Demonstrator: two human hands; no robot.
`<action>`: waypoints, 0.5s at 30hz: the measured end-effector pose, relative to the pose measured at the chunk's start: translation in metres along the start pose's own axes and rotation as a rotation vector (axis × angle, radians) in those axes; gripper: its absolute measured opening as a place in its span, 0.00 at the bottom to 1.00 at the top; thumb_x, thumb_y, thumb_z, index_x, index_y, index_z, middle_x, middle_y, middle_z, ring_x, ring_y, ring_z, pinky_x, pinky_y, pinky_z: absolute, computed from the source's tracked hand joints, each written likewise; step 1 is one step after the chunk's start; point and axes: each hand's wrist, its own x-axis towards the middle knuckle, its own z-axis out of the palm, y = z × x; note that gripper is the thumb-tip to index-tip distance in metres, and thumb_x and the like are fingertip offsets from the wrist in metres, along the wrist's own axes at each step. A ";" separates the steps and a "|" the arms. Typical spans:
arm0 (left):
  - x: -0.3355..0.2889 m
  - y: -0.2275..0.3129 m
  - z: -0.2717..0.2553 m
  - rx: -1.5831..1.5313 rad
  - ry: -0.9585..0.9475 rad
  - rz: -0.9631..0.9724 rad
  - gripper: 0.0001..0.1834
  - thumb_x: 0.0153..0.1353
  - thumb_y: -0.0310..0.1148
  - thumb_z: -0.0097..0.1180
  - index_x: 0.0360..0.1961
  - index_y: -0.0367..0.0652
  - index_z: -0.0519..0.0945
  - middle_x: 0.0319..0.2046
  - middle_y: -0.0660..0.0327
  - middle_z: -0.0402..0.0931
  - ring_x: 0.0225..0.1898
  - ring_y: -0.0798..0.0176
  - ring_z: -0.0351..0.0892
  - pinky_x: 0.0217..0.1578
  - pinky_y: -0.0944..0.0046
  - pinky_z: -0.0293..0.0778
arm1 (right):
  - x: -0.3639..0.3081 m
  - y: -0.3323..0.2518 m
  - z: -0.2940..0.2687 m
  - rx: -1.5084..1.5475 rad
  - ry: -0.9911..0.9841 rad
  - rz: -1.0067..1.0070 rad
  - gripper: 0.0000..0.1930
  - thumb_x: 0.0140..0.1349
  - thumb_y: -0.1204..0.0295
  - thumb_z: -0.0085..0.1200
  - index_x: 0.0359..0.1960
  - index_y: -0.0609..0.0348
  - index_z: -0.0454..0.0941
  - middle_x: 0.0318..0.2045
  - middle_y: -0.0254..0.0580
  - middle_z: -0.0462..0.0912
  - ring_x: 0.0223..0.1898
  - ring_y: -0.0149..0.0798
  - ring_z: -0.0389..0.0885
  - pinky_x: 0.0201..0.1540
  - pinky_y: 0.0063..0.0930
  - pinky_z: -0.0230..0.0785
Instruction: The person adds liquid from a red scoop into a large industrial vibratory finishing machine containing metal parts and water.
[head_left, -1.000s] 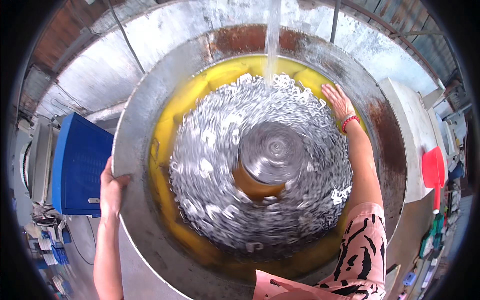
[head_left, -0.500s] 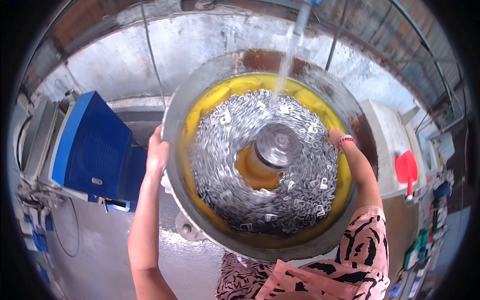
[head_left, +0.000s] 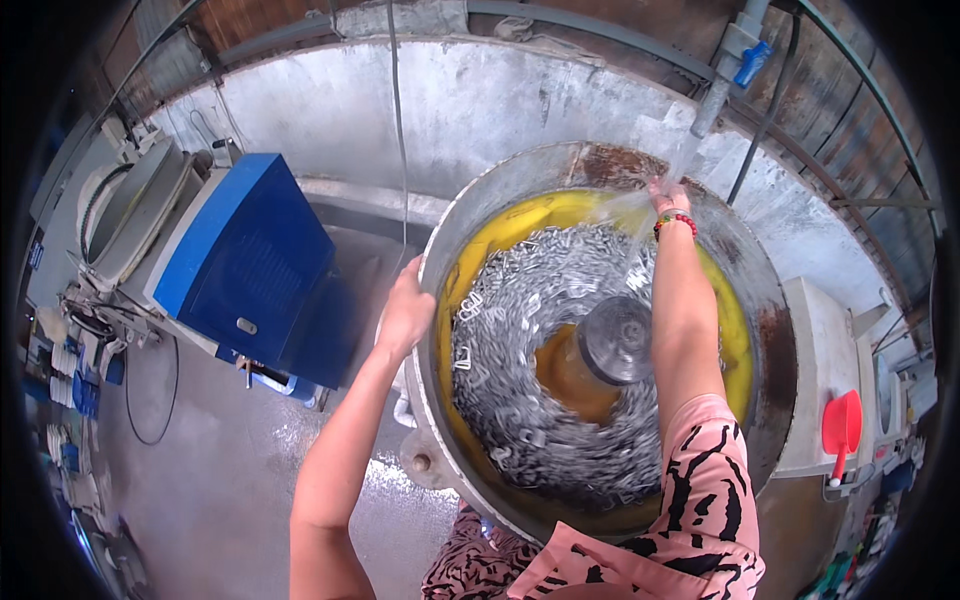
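Observation:
A large round metal tub (head_left: 775, 400) with a yellow lining (head_left: 540, 212) holds a mass of small silvery metal pieces (head_left: 520, 440), some shaped like loops or links. Many are smeared by motion. A short round metal post (head_left: 612, 340) rises at the tub's centre, with brown liquid (head_left: 570, 385) beside it. My left hand (head_left: 406, 308) grips the tub's left rim. At the far side, my right hand (head_left: 669, 195), with a red beaded bracelet on its wrist, is in the water stream (head_left: 684, 155). Its fingers look apart, and water sprays off them leftward over the pieces.
A grey pipe (head_left: 712, 108) with a blue valve handle (head_left: 752, 64) hangs above the tub's far rim. To the left stands a blue machine housing (head_left: 245, 270). On the right, a red scoop (head_left: 842, 425) lies by a pale ledge (head_left: 815, 340). A whitewashed wall (head_left: 500, 100) runs behind.
My right hand has left the pieces at the tub's right side and reached into the falling water, which now scatters. My left hand remains on the rim. The view has shifted leftward.

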 end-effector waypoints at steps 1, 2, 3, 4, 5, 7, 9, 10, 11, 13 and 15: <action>0.000 0.003 0.003 0.039 -0.011 0.014 0.30 0.43 0.21 0.37 0.53 0.31 0.60 0.50 0.41 0.62 0.56 0.49 0.59 0.56 0.63 0.52 | 0.010 0.000 -0.014 -0.043 0.054 -0.038 0.13 0.58 0.72 0.38 0.45 0.59 0.65 0.44 0.45 0.68 0.42 0.50 0.64 0.43 0.51 0.60; -0.002 0.002 0.002 -0.023 -0.006 -0.004 0.30 0.42 0.20 0.36 0.53 0.31 0.61 0.50 0.41 0.63 0.55 0.48 0.60 0.55 0.62 0.53 | 0.018 0.006 -0.025 -0.113 0.076 -0.051 0.15 0.58 0.71 0.36 0.47 0.59 0.62 0.47 0.45 0.65 0.46 0.51 0.61 0.45 0.53 0.56; -0.001 0.002 0.006 -0.033 -0.014 -0.004 0.30 0.42 0.20 0.36 0.53 0.31 0.61 0.50 0.41 0.63 0.55 0.48 0.60 0.55 0.62 0.53 | 0.030 0.001 -0.038 -0.212 0.080 -0.073 0.17 0.58 0.70 0.34 0.50 0.59 0.60 0.50 0.46 0.62 0.50 0.51 0.58 0.48 0.55 0.52; 0.001 0.001 0.010 -0.063 -0.019 0.016 0.30 0.41 0.19 0.36 0.53 0.31 0.61 0.49 0.41 0.63 0.55 0.48 0.60 0.55 0.62 0.53 | 0.040 -0.009 -0.054 -0.407 0.035 -0.128 0.19 0.59 0.69 0.32 0.53 0.59 0.57 0.53 0.46 0.59 0.53 0.52 0.54 0.51 0.57 0.49; -0.001 0.003 0.007 -0.078 -0.006 0.024 0.30 0.41 0.19 0.35 0.52 0.31 0.62 0.49 0.41 0.64 0.54 0.48 0.61 0.55 0.62 0.53 | 0.035 -0.002 -0.058 -0.526 -0.004 -0.142 0.21 0.59 0.68 0.30 0.56 0.59 0.54 0.56 0.46 0.56 0.57 0.52 0.51 0.54 0.59 0.45; -0.004 0.010 0.007 -0.056 0.020 0.015 0.30 0.41 0.19 0.35 0.52 0.31 0.62 0.48 0.41 0.64 0.53 0.48 0.62 0.55 0.62 0.54 | 0.032 0.000 -0.055 -0.171 0.151 -0.009 0.24 0.59 0.67 0.29 0.59 0.59 0.51 0.60 0.46 0.52 0.61 0.53 0.46 0.57 0.61 0.40; -0.008 0.015 0.003 -0.034 0.037 0.003 0.30 0.41 0.18 0.35 0.52 0.31 0.62 0.47 0.42 0.65 0.53 0.48 0.62 0.54 0.62 0.54 | 0.014 0.007 -0.034 -0.300 -0.226 -0.062 0.25 0.59 0.68 0.30 0.59 0.59 0.48 0.60 0.48 0.49 0.61 0.54 0.44 0.57 0.62 0.41; -0.006 0.016 0.003 -0.049 0.022 0.007 0.30 0.41 0.18 0.35 0.52 0.31 0.62 0.48 0.42 0.65 0.53 0.48 0.62 0.54 0.62 0.54 | 0.015 0.008 -0.031 -0.213 -0.228 -0.009 0.25 0.60 0.67 0.31 0.60 0.58 0.47 0.60 0.48 0.48 0.61 0.54 0.44 0.56 0.64 0.41; -0.005 0.019 0.006 -0.072 0.001 0.022 0.30 0.41 0.17 0.34 0.51 0.31 0.62 0.48 0.42 0.64 0.53 0.48 0.61 0.54 0.62 0.54 | 0.019 -0.003 -0.025 -0.128 -0.233 0.029 0.26 0.60 0.66 0.32 0.60 0.57 0.46 0.61 0.48 0.48 0.61 0.55 0.44 0.55 0.65 0.42; 0.001 0.018 0.014 -0.113 -0.021 0.030 0.30 0.41 0.17 0.34 0.51 0.31 0.62 0.48 0.42 0.64 0.54 0.48 0.60 0.55 0.62 0.54 | 0.032 -0.023 -0.037 -0.210 -0.336 -0.065 0.27 0.60 0.65 0.32 0.61 0.54 0.44 0.62 0.46 0.43 0.63 0.52 0.36 0.55 0.68 0.36; -0.005 0.005 -0.003 -0.095 0.043 -0.019 0.30 0.41 0.17 0.34 0.51 0.31 0.62 0.49 0.42 0.63 0.54 0.48 0.60 0.55 0.62 0.53 | -0.033 0.037 -0.017 -0.345 0.127 0.223 0.25 0.60 0.64 0.31 0.60 0.52 0.46 0.61 0.46 0.46 0.63 0.51 0.39 0.55 0.68 0.32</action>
